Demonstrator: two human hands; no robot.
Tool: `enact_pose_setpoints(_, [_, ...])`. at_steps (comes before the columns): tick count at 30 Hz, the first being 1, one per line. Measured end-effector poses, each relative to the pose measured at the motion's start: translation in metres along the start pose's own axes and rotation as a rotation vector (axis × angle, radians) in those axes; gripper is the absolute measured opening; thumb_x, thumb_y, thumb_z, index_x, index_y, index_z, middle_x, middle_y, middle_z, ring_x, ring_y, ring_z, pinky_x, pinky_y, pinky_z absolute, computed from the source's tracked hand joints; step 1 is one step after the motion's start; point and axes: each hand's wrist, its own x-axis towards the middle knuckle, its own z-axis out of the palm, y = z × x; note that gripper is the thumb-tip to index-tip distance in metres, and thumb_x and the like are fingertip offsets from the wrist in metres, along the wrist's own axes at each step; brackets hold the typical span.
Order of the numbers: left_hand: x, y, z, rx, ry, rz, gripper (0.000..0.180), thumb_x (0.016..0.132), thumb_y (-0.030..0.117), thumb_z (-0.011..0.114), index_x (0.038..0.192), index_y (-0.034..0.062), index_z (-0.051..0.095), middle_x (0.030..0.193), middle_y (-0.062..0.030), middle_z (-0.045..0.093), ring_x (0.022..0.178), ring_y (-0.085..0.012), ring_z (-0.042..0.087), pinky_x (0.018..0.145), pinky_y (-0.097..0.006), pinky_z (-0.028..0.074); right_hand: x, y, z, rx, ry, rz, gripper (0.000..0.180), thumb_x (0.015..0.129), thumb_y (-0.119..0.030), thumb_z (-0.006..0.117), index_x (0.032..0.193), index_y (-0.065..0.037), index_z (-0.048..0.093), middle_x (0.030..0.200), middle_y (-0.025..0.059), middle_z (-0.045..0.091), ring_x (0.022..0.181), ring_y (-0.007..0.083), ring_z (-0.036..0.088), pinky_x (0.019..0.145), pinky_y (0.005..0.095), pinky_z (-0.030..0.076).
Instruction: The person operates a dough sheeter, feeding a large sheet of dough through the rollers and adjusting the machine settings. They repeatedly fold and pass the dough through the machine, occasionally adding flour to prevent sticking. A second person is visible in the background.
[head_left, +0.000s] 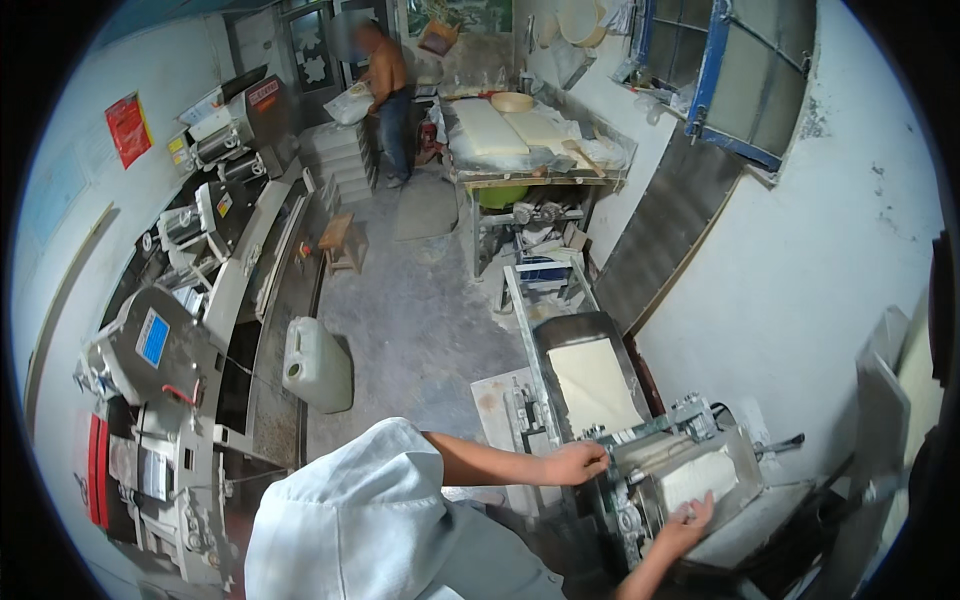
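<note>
A dough sheet roller machine (635, 455) stands at the lower right. My left hand (577, 462) rests at the machine's left side, its fingers curled together; whatever they might hold is hidden. My right hand (690, 522) is at the near edge of a pale dough piece (700, 478) in the machine's metal tray, fingers apart and reaching to the dough. On the far side of the rollers, a flat dough sheet (595, 385) lies down a dark sloping board (580, 330).
A white jerrycan (320, 365) and a wooden stool (342, 243) stand on the floor. More metal machines (150, 340) line the left wall. At the back, a table (465, 180) bears dough sheets; beside it a person (385, 85) holds a white sack (349, 105). A blue-framed window (745, 80) juts out right.
</note>
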Motion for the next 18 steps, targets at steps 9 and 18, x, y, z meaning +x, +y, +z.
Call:
enact_pose_setpoints(9, [-0.096, 0.22, 0.109, -0.155, 0.124, 0.524, 0.029, 0.087, 0.01, 0.055, 0.115, 0.0009, 0.054, 0.115, -0.0159, 0.055, 0.106, -0.0297, 0.053, 0.089, -0.037, 0.042, -0.181, -0.042, -0.214, 0.364, -0.662, -0.12, 0.01, 0.082, -0.011, 0.062, 0.079, -0.001, 0.063, 0.077, 0.0128, 0.063, 0.071, 0.0244, 0.061, 0.066, 0.031, 0.047])
enact_pose_setpoints(18, [-0.099, 0.326, 0.193, -0.049, 0.29, 0.651, 0.06, 0.091, 0.017, 0.053, 0.14, -0.0004, 0.023, 0.134, -0.0144, 0.035, 0.113, -0.0224, 0.04, 0.099, -0.034, 0.03, -0.247, 0.035, -0.444, 0.056, -0.241, 0.301, 0.014, 0.083, -0.014, 0.061, 0.09, -0.003, 0.064, 0.08, 0.0105, 0.064, 0.071, 0.0218, 0.061, 0.067, 0.0307, 0.048])
